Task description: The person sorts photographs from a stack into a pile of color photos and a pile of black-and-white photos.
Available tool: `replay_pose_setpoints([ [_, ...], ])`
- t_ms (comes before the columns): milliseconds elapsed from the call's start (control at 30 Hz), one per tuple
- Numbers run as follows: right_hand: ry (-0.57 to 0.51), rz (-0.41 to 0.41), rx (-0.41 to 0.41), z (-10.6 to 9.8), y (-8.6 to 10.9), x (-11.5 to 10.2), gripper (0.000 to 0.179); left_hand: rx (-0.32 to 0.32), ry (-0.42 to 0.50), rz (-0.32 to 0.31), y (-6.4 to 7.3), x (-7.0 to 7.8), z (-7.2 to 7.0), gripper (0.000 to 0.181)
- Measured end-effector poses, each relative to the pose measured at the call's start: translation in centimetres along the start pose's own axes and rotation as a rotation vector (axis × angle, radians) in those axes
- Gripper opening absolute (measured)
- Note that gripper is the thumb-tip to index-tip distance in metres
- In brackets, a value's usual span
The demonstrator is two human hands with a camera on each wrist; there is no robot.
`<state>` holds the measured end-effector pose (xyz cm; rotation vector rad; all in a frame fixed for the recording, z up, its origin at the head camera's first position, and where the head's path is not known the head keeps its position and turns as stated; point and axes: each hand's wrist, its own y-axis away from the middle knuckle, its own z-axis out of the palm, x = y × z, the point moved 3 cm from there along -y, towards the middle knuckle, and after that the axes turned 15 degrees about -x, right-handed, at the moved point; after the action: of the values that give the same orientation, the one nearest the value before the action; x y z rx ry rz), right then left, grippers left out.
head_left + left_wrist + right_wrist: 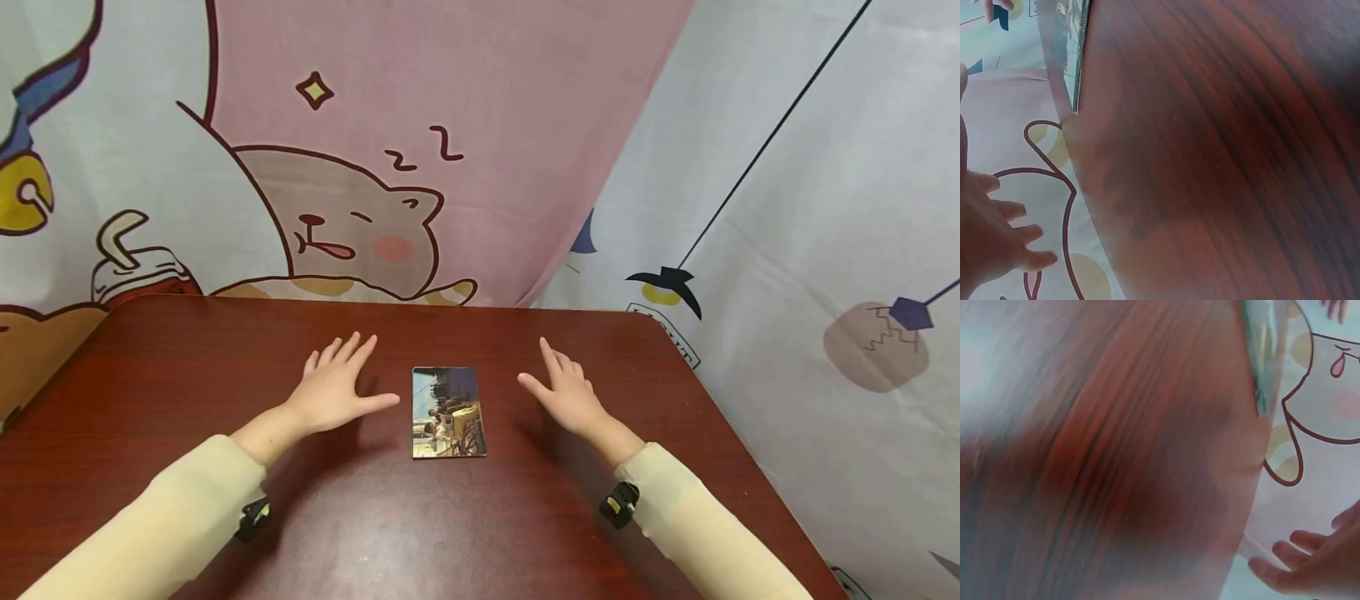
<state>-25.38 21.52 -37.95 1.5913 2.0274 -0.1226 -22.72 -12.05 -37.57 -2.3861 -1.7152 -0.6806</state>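
A rectangular picture postcard point(448, 412) lies flat in the middle of the table, its printed side up; whether it is one card or a thin stack I cannot tell. To its left my left hand point(330, 393) hovers above the wood with spread fingers, the thumb pointing at the card but apart from it. On the other side, my right hand point(567, 393) is also raised and holds nothing, fingers extended. Both wrist views catch the card's edge, the left wrist view showing the postcard point(1074, 56) near its top. Neither hand touches anything.
The dark red wooden table point(450, 533) has rounded far corners. Behind it hangs a cloth backdrop point(525, 125) printed with a sleeping cartoon animal, and it continues down the right side. Black wrist devices point(619, 504) sit at both sleeve cuffs.
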Motion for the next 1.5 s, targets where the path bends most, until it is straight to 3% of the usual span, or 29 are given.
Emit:
replay_pose_setpoints([
  [133, -0.287, 0.022, -0.052, 0.1, -0.5, -0.3, 0.088, -0.034, 0.129, -0.005, -0.4, 0.3, -0.1, 0.098],
  [333, -0.719, 0.046, -0.101, 0.4, -0.9, -1.0, 0.084, -0.129, 0.473, -0.044, -1.1, 0.5, -0.2, 0.097],
  [467, -0.865, 0.057, -0.151, 1.2, -1.1, -1.1, 0.077, -0.177, 0.637, -0.079, -1.4, 0.7, 0.2, 0.094],
  [700, -0.858, 0.047, -0.196, 2.9, -1.9, -1.1, 0.056, -0.249, 0.901, -0.121, -2.0, 1.3, 1.8, 0.088],
  [900, -0.87, 0.061, -0.233, 3.9, -2.1, -1.8, 0.049, -0.326, 1.005, -0.097, -2.1, 1.7, 2.8, 0.085],
  [1200, -0.897, 0.042, -0.261, 5.0, -2.5, -2.6, 0.051, -0.375, 1.031, -0.056, -2.0, 2.3, 3.8, 0.073],
  [1500, -0.879, 0.025, -0.27, 5.5, -2.5, -3.3, 0.054, -0.393, 1.03, -0.075, -2.3, 2.8, 4.4, 0.075],
])
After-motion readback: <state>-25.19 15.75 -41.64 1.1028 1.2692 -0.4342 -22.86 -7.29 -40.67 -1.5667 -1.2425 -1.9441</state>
